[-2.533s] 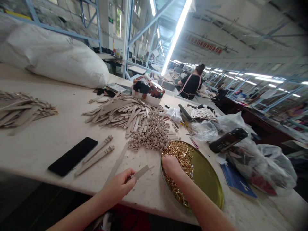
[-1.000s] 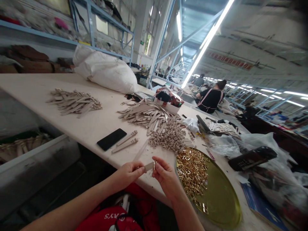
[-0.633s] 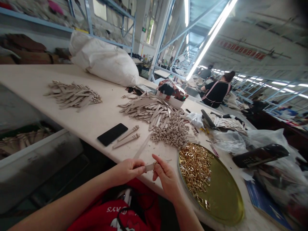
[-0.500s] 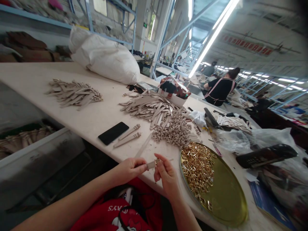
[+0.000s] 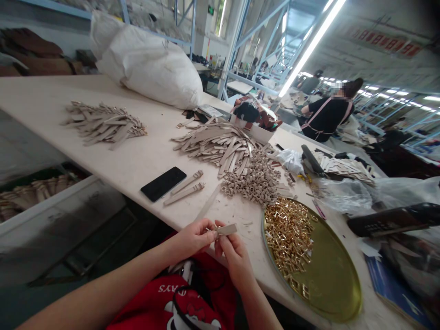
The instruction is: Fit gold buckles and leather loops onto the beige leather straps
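Observation:
My left hand [image 5: 197,236] is closed, its thumb and fingers pinching a short beige strap [image 5: 228,229] at the table's front edge. My right hand [image 5: 235,254] meets it from the other side, fingers curled under the strap and gripping near the same spot. The strap's flat end points right, over my right fingers. A buckle at the pinched part is mostly hidden by my fingertips. Just beyond my hands lies a loose pale strip [image 5: 209,202]. To the right, a round gold tray [image 5: 338,279] carries a heap of gold buckles [image 5: 288,233].
Beige strap loops [image 5: 252,181] are piled behind my hands, with a heap of straps [image 5: 216,144] farther back. A black phone [image 5: 163,184] lies beside two buckled straps [image 5: 184,193]. Another strap pile [image 5: 103,123] and a white sack [image 5: 147,64] occupy the left. A person [image 5: 328,112] works beyond.
The strap has turned over between my hands, and its flat end now sticks out to the right. The gold buckle seen earlier at my right fingertips is now mostly covered. My view has shifted slightly.

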`<state>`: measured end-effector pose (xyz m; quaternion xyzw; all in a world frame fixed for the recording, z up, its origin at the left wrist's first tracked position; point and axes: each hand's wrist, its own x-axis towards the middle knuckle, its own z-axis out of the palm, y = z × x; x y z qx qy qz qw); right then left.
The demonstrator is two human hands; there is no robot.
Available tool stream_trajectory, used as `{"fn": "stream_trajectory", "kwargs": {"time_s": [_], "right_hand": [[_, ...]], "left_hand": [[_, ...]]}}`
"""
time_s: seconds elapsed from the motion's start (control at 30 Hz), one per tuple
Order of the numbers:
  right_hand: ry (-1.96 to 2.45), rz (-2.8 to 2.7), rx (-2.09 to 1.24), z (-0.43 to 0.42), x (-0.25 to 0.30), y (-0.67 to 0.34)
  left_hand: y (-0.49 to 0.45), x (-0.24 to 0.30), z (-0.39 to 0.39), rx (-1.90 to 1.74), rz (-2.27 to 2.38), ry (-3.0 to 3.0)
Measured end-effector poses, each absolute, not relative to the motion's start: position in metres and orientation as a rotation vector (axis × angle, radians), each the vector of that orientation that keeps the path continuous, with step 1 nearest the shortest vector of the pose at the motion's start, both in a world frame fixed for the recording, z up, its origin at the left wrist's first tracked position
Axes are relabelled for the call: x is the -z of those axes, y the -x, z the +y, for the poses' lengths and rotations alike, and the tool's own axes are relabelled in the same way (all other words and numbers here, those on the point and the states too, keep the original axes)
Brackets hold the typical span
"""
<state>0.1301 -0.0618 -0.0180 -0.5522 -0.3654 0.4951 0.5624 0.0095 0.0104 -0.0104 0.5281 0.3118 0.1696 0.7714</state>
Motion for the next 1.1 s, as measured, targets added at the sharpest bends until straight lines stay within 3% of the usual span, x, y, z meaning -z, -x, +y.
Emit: {"fn": "stream_trajectory", "kwargs": {"time_s": [0.83, 1.1], "right_hand": [[1.333, -0.787, -0.996, -0.077, 0.011, -0.123], [1.532, -1.302, -0.397, -0.086, 0.02, -0.131]], "left_hand": [[-0.008, -0.002, -0.018, -0.455, 0.774, -1.308], [-0.012, 0.013, -0.02, -0.502, 0.892, -1.409]]}}
